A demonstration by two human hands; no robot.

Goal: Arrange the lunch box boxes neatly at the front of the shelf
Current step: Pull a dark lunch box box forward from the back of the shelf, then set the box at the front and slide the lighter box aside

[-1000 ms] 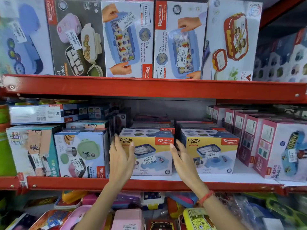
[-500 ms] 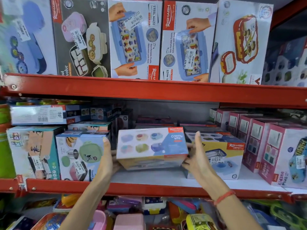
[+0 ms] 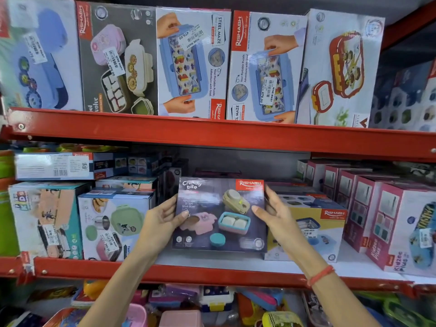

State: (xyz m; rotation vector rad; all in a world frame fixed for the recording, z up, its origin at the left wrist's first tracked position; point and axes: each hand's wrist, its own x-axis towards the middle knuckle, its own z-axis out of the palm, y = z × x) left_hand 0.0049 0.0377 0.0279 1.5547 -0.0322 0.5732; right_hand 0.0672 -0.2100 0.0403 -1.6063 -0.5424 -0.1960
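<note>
In the lower middle of the frame both hands hold a dark Crunchy Bite box [image 3: 220, 214] upright, its printed face turned to the camera. The left hand [image 3: 162, 219] grasps the box's left edge, thumb on the front face and fingers behind. The right hand [image 3: 274, 214] clasps the right edge, its fingers spread along the side; a red band [image 3: 320, 274] circles that wrist. The box's lower edge sits at or just above the white shelf board [image 3: 236, 261]; contact cannot be told. It stands near the front, behind the red rail [image 3: 188, 271].

Just right of it, partly hidden by the right hand, a yellow box [image 3: 316, 230] sits on the shelf. Farther right a row of pink boxes [image 3: 377, 220] runs back in depth. To the left stand a box with a green lunch box [image 3: 118, 227] printed on it and, beside that, a teal box [image 3: 44, 220], with flatter boxes stacked on top.

Across the upper half of the frame, the upper shelf [image 3: 212, 133] carries large boxes standing on end, among them two blue maze boxes [image 3: 193, 64] side by side. Loose colourful items lie blurred along the bottom edge.
</note>
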